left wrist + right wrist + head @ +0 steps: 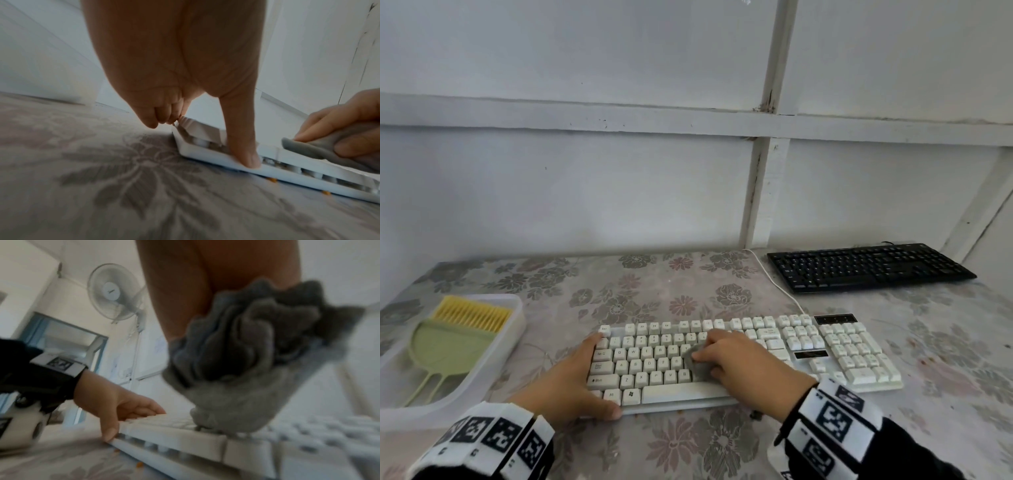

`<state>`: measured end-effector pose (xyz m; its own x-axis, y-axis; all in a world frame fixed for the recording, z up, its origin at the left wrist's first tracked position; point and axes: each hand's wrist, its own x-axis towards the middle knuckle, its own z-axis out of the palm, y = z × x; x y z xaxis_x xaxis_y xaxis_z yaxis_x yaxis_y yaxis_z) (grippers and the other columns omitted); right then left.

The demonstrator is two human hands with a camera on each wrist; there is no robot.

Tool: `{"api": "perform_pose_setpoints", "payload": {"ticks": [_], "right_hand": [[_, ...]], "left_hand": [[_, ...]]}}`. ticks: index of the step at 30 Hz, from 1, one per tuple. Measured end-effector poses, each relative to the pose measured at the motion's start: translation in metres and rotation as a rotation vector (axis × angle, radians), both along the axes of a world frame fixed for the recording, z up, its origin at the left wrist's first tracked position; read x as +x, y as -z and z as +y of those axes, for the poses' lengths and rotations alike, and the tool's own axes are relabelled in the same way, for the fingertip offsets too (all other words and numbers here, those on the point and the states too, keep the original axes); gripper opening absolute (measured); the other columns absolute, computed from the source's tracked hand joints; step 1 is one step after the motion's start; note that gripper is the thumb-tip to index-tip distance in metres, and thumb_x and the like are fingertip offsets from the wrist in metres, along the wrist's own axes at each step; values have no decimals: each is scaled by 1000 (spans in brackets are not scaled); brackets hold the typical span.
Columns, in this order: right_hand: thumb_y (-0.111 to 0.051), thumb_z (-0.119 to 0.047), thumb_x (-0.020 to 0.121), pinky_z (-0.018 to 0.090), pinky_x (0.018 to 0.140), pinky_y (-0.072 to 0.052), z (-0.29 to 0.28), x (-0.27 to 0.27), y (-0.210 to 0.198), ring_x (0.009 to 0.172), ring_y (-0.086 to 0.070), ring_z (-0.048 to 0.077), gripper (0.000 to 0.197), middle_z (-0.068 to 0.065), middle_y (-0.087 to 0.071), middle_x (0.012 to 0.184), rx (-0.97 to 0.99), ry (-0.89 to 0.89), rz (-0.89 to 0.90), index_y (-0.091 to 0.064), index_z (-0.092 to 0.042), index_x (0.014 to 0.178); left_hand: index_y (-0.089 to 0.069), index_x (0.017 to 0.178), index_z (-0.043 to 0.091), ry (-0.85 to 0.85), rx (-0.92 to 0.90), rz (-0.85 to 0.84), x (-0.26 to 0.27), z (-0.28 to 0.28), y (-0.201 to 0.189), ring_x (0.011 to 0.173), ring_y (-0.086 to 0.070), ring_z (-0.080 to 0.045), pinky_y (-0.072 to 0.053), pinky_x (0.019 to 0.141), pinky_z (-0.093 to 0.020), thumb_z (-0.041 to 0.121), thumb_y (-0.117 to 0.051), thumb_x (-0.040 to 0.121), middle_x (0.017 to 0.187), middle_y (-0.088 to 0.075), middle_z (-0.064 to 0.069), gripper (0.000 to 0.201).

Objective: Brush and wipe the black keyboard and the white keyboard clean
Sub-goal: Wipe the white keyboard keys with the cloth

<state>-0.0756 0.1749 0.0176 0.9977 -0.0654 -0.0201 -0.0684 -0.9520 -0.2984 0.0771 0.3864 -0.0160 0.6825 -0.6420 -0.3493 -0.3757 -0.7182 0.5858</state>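
The white keyboard (pixel 750 356) lies in the middle of the flowered table. My left hand (pixel 582 377) holds its left end, thumb (pixel 244 146) pressed on the front edge and fingers bent at the far left corner. My right hand (pixel 729 363) grips a bunched grey cloth (pixel 697 366) and presses it on the letter keys near the middle. The right wrist view shows the cloth (pixel 246 353) crumpled under the palm, touching the keys. The black keyboard (pixel 869 270) sits untouched at the back right.
A clear plastic tray (pixel 517 329) at the left holds a yellow-bristled brush (pixel 472 317) and a green dustpan (pixel 445 349). A white cable (pixel 780 287) runs back from the white keyboard. Small orange crumbs (pixel 334 180) lie by its front edge. A wall stands close behind.
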Motion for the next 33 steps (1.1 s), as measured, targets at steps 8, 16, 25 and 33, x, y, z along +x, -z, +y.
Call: {"api": "perform_pose_setpoints", "payload": {"ticks": [8, 16, 25, 33], "right_hand": [[-48, -5, 88, 20, 82, -42, -54, -44, -7, 95, -54, 11, 27, -2, -57, 107, -59, 200, 55, -69, -14, 103], [-47, 5, 80, 11, 54, -34, -77, -58, -19, 73, -44, 8, 27, -4, -48, 86, -137, 355, 138, -67, -6, 94], [-51, -3, 89, 24, 96, -39, 7, 9, -9, 106, -54, 16, 27, 0, -60, 117, 72, -41, -64, -68, -13, 107], [-47, 4, 85, 28, 101, -38, -28, -17, 3, 115, -51, 16, 41, -3, -58, 126, 21, 63, -7, -68, -16, 114]], "left_hand": [[2, 149, 28, 17, 12, 12, -1, -1, -2, 132, -34, -14, -28, 109, -28, 41, -87, 56, 151, -25, 5, 129], [2, 149, 25, 13, 28, -10, -4, -3, -5, 133, -34, -16, -27, 108, -27, 38, -85, 59, 152, -24, 2, 125], [2, 149, 24, 9, 28, 10, -3, -3, -6, 135, -31, -18, -26, 109, -28, 38, -85, 61, 153, -21, 0, 125], [2, 149, 26, 5, 20, 19, -1, -2, -3, 134, -32, -16, -27, 108, -28, 37, -86, 60, 153, -22, 2, 126]]}}
